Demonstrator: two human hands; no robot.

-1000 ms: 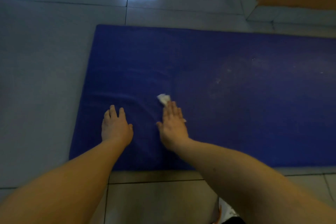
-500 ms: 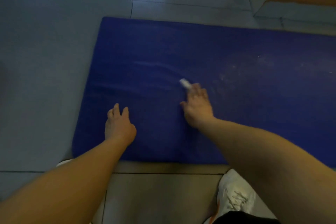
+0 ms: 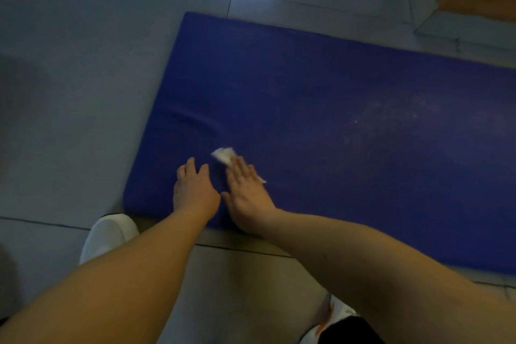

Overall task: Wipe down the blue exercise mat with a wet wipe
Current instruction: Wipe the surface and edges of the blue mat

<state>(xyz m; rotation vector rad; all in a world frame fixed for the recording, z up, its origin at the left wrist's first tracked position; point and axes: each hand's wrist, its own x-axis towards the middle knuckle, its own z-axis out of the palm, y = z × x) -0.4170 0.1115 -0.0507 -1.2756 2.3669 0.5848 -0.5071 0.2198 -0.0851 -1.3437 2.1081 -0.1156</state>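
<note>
I'm mid-wipe at the mat's (image 3: 335, 120) left end. My right hand (image 3: 247, 190) is pressing the wipe (image 3: 223, 154) down under straight fingers near the mat's front edge, and my left hand (image 3: 194, 190) is resting alongside, fingers relaxed. The pale smudges further right on the mat are probably calling for the next strokes.

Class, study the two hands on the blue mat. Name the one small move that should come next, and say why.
Probably slide the right hand, which presses the wet wipe flat on the mat, rightward towards the pale dusty smears. The wipe sits near the mat's left end, those smears look unwiped, and the left hand rests on the mat, seemingly bracing it.
</note>
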